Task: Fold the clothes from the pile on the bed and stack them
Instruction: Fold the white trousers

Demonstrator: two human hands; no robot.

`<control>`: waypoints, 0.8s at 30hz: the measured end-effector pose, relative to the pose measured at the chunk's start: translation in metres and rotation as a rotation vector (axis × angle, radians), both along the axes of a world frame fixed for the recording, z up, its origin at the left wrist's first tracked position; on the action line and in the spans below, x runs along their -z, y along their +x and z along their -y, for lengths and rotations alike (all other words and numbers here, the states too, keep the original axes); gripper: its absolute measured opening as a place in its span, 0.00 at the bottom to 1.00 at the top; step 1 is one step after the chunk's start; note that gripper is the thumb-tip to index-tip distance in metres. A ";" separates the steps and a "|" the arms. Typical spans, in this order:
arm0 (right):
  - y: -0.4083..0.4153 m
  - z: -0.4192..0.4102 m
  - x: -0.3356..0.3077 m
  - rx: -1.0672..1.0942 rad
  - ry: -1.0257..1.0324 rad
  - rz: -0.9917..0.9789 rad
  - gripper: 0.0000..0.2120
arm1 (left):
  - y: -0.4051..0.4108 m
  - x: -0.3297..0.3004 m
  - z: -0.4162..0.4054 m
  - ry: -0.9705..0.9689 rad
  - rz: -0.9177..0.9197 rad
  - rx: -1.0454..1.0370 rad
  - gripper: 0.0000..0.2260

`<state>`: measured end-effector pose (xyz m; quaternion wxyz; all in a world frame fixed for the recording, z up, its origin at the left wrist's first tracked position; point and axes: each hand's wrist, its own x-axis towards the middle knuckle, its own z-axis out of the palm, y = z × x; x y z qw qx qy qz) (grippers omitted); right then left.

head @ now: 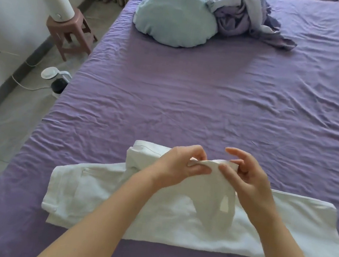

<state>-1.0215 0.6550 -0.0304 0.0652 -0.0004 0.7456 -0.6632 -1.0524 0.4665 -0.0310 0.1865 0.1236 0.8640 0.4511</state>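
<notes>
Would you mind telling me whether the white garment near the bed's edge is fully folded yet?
Partly folded. The white garment lies doubled on the bed, while both hands, left hand and right hand, pinch one lifted end.

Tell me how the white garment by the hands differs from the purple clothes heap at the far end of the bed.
The white garment is spread mostly flat across the near edge of the bed; the purple clothes heap is bunched up at the far end beside a pale blue pillow. The garment is gripped by the left hand and right hand; nothing touches the heap. Both lie on the purple sheet.
</notes>
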 end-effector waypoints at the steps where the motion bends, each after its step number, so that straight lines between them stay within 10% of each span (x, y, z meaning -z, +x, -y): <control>1: -0.003 -0.017 -0.006 0.018 -0.047 0.032 0.16 | -0.007 -0.006 -0.016 0.007 0.008 0.006 0.08; 9: 0.030 -0.136 0.008 -0.065 0.283 0.198 0.51 | -0.045 -0.006 -0.156 -0.027 0.046 0.082 0.11; 13: 0.047 -0.196 0.032 0.099 0.361 0.285 0.42 | -0.053 0.006 -0.220 -0.035 0.077 0.123 0.12; 18: 0.065 -0.271 0.047 0.230 0.220 0.371 0.05 | -0.058 0.034 -0.292 -0.137 0.103 0.142 0.09; 24: 0.082 -0.312 0.094 0.369 0.350 0.446 0.10 | -0.053 0.082 -0.360 -0.378 0.129 0.194 0.14</control>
